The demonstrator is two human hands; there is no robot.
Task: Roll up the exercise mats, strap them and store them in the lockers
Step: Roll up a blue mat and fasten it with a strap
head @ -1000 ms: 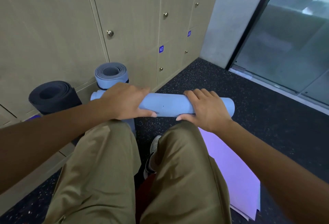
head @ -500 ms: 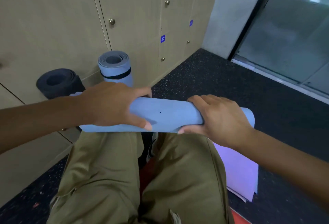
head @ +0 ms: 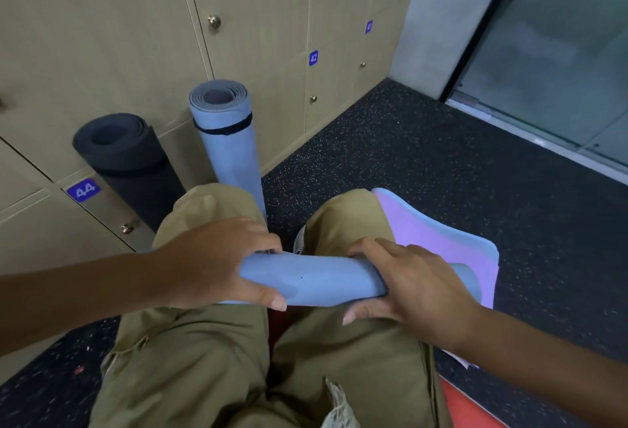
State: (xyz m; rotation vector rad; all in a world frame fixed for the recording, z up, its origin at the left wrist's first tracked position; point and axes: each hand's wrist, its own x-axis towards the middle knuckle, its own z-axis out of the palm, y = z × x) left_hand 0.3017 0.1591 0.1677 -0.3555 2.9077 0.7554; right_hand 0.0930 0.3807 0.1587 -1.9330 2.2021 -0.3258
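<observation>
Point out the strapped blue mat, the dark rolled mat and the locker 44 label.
strapped blue mat point(head: 228, 152): head view, on its side below the black strap.
dark rolled mat point(head: 136, 162): head view, on its outer wrap.
locker 44 label point(head: 84, 189): head view, on the numerals.

Dark speckled floor point(head: 424, 155) spans centre to 3 o'clock. Frosted glass door point(head: 557, 54) at 2 o'clock. Grey wall point(head: 431, 20) at 1 o'clock beside it.
</observation>
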